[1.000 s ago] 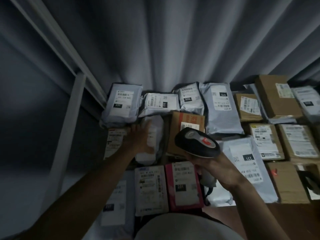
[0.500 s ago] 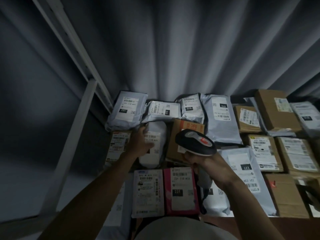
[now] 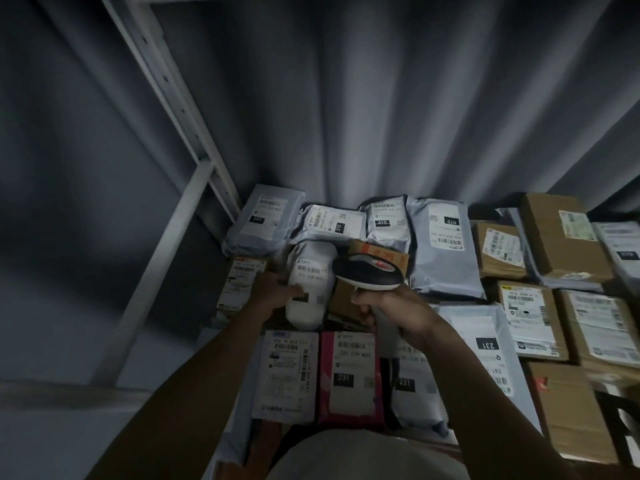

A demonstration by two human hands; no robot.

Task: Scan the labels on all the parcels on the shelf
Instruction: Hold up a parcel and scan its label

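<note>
The left hand gripped the lower left side of a white poly-mailer parcel, fingers curled against its edge with the thumb across the front near a black tag; the parcel lay label-up in the middle row of the shelf, between a small brown box on its left and a cardboard box on its right. The right hand was wrapped around the grip of a black handheld barcode scanner, whose head hung just beside and slightly over the parcel's upper right corner. Whether a finger lay on the trigger could not be told.

The step in hand appeared to be reading this parcel's label. To do it well, the left hand should hold the mailer flat so the film did not wrinkle across the barcode, and the thumb should stay clear of the printed lines. The scanner's nose should tip toward the barcode near the label's top, since neighbouring labels, such as that on the pink parcel in the front row, lay close enough to be read by mistake.
</note>
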